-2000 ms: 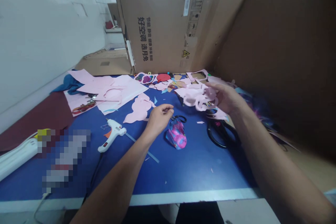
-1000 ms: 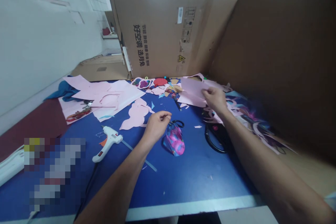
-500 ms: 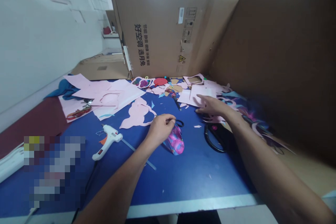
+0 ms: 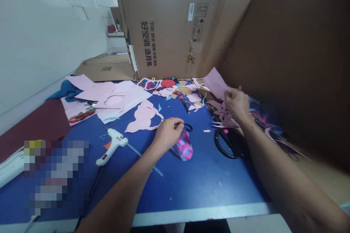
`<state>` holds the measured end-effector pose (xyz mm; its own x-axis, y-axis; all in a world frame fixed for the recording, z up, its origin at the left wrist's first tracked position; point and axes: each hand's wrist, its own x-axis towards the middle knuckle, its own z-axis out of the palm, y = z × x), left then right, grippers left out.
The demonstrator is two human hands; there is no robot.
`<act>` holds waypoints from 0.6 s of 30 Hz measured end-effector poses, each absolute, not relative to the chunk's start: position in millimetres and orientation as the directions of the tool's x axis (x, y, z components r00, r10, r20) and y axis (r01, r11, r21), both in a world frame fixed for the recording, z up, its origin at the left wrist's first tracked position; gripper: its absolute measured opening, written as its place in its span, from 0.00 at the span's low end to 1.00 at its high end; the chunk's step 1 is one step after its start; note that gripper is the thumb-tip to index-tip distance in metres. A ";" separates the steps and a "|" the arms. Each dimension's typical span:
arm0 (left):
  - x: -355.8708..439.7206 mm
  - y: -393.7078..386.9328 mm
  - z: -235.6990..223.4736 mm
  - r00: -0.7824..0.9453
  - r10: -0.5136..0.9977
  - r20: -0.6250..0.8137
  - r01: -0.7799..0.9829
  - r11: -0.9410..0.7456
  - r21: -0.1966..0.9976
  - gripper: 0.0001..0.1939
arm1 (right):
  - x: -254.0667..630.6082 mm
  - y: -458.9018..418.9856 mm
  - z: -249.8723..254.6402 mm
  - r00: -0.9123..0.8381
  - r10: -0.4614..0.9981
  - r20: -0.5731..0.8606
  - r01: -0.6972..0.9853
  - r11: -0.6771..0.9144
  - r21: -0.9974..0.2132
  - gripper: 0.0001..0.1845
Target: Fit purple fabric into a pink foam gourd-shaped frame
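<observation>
My right hand [image 4: 237,105] is shut on a sheet of pale pink paper [image 4: 216,83], which stands up from my fingers towards the cardboard. Below it lie cut pink paper scraps [image 4: 224,118] and large black-handled scissors [image 4: 229,145]. My left hand [image 4: 166,134] rests on the blue tabletop with curled fingers, touching the top of a pink-and-blue patterned paper piece [image 4: 182,146]. A small black scissor loop [image 4: 188,127] shows just past my fingertips. The rest of those scissors is hidden.
A white hot glue gun [image 4: 112,146] lies left of my left hand, beside a pink cut-out [image 4: 143,118]. Pink sheets [image 4: 120,98] and a teal cloth [image 4: 64,91] lie further left. Colourful cut-outs [image 4: 149,84] line the back, against a cardboard wall [image 4: 169,29]. A pixelated patch covers the lower left.
My right hand has lifted the pink sheet off the table and now holds it upright. My left hand has stayed near the patterned piece.
</observation>
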<state>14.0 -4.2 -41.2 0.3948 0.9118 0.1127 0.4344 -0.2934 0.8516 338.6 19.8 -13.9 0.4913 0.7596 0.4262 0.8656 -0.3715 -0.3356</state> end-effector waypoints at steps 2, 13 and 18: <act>13.7 -5.2 -38.9 0.406 0.908 0.104 0.476 -0.308 0.824 0.13 | 342.7 16.6 -10.2 0.501 0.722 0.478 0.861 -0.360 -0.359 0.26; 16.4 -15.9 -32.1 0.455 0.885 0.097 0.493 -0.341 0.800 0.12 | 280.3 19.2 -1.1 0.015 0.909 0.416 0.911 0.160 -0.381 0.37; -23.7 22.0 -16.2 0.160 0.958 0.238 0.386 -0.283 0.878 0.12 | 196.8 28.8 0.3 -0.224 0.954 0.202 0.836 0.294 -0.464 0.29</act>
<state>-23.7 22.0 -16.2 0.1604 0.9580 0.2377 0.3858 -0.2825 0.8783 196.8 28.8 0.3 -0.2239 0.9535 0.2016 0.8356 0.2943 -0.4639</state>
